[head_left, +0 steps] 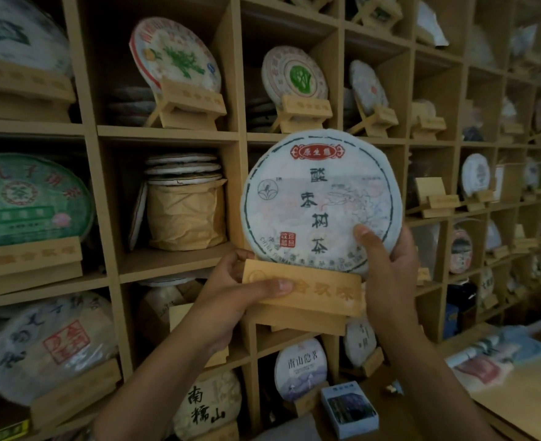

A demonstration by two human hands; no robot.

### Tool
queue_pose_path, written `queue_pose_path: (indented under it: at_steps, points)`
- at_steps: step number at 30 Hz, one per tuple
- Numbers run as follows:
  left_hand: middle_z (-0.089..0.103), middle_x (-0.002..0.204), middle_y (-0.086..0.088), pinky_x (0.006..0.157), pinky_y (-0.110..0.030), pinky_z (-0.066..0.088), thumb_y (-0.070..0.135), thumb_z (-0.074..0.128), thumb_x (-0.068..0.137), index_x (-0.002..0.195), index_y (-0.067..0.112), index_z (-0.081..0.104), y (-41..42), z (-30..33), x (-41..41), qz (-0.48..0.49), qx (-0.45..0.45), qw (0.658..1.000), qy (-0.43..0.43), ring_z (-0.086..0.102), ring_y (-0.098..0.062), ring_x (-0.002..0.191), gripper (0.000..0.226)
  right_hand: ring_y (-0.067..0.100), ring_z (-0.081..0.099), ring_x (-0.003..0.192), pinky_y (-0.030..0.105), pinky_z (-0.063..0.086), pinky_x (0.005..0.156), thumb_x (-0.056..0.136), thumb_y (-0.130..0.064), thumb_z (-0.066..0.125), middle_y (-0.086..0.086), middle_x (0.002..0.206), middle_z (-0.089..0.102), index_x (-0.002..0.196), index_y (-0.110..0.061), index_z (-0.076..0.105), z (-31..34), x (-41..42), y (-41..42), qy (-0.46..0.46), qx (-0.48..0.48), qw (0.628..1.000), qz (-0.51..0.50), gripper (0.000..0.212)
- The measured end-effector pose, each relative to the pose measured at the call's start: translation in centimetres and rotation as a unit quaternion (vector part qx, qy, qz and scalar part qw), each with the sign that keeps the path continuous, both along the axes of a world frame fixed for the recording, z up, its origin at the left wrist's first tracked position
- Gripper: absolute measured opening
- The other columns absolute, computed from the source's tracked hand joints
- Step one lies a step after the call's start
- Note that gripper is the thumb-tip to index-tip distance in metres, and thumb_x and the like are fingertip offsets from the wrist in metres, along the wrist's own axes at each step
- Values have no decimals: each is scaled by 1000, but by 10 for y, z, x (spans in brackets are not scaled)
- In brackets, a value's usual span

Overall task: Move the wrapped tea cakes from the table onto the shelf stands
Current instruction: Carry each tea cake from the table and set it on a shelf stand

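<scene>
A round tea cake (321, 198) in white paper with dark characters and a red label stands upright in a light wooden stand (304, 291). Both are held up in front of the wooden shelf (170, 135), level with its middle row. My left hand (231, 294) grips the stand's left end, thumb across its front board. My right hand (387, 268) holds the cake's lower right edge, thumb pressed on its face and fingers behind it.
The shelf's cubbies hold many wrapped tea cakes on stands, such as a green one (30, 202) at left. A stack wrapped in brown paper (186, 211) fills the cubby left of the held cake. A table (517, 405) at lower right carries wrapped cakes and a small box (350, 409).
</scene>
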State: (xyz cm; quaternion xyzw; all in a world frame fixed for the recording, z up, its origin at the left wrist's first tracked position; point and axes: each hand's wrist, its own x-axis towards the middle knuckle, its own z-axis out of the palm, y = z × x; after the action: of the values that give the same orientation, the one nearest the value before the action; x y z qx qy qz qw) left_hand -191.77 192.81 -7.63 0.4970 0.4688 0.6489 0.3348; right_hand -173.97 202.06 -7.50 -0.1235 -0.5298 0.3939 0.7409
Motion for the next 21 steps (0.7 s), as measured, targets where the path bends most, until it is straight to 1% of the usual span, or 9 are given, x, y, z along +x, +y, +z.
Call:
queue_pose_path:
  at_steps: [3, 5, 8, 10, 12, 14, 16, 19, 21]
  points:
    - [75, 104, -1, 63, -23, 56, 27, 90, 31, 119, 23, 60, -3, -5, 1, -6, -3, 1000, -1, 73, -16, 90, 93, 11, 73, 91, 19, 57, 64, 77, -44, 70, -11, 98, 77, 90, -39, 76, 5, 13, -2, -40, -22, 998, 44, 16]
    - [76, 100, 3, 61, -22, 56, 26, 90, 31, 117, 25, 61, -5, -9, 2, -13, -4, 1000, -9, 74, -15, 89, 91, 13, 74, 88, 19, 57, 61, 74, -43, 69, -9, 93, 78, 84, -36, 78, 10, 20, -1, -59, -28, 995, 71, 15]
    - [76, 102, 1, 61, -20, 55, 26, 91, 32, 118, 24, 62, -6, -13, 6, -23, -10, 1000, -14, 74, -16, 89, 91, 17, 74, 93, 26, 60, 67, 73, -43, 73, -5, 99, 77, 92, -32, 76, 15, 20, 1, -71, -50, 990, 109, 22]
    - [76, 102, 1, 62, -20, 56, 25, 90, 33, 118, 24, 62, -6, -14, 9, -23, -8, 1000, -13, 74, -16, 90, 90, 17, 73, 94, 34, 61, 73, 75, -48, 77, -7, 99, 77, 92, -37, 75, 13, 16, 1, -61, -66, 993, 80, 21]
    - [77, 100, 3, 62, -21, 56, 24, 90, 33, 117, 23, 61, -5, -16, 12, -20, -4, 1000, -14, 74, -15, 89, 88, 14, 72, 96, 37, 60, 77, 78, -53, 71, -8, 103, 76, 99, -40, 73, 12, 11, -3, -39, -66, 996, 41, 25]
    - [77, 101, 3, 63, -22, 56, 25, 91, 33, 116, 24, 61, -6, -19, 13, -13, -1, 1000, -10, 74, -16, 90, 88, 13, 72, 97, 35, 61, 76, 85, -51, 68, -7, 106, 75, 113, -30, 70, 10, 8, -8, -24, -54, 998, 0, 35]
    - [77, 101, 3, 64, -22, 57, 27, 92, 33, 114, 27, 62, -7, -21, 12, -3, 3, 1000, -10, 74, -17, 91, 86, 10, 71, 94, 26, 60, 70, 84, -50, 66, -5, 104, 75, 116, -21, 68, 9, 5, -13, -4, -49, 999, -20, 43]
    - [77, 97, 4, 61, -19, 55, 31, 91, 33, 111, 25, 63, -9, -22, 10, 11, 5, 1000, -2, 74, -13, 87, 83, 6, 71, 89, 17, 56, 63, 85, -48, 66, -4, 105, 75, 119, -21, 68, 8, 0, -19, 38, -94, 995, -9, 43]
    - [77, 95, 1, 61, -19, 55, 32, 91, 33, 110, 19, 62, -11, -20, 7, 19, 6, 1000, 2, 74, -15, 85, 84, 7, 72, 90, 23, 59, 67, 87, -47, 66, -5, 107, 75, 119, -26, 66, 7, 0, -21, 49, -140, 988, 35, 38]
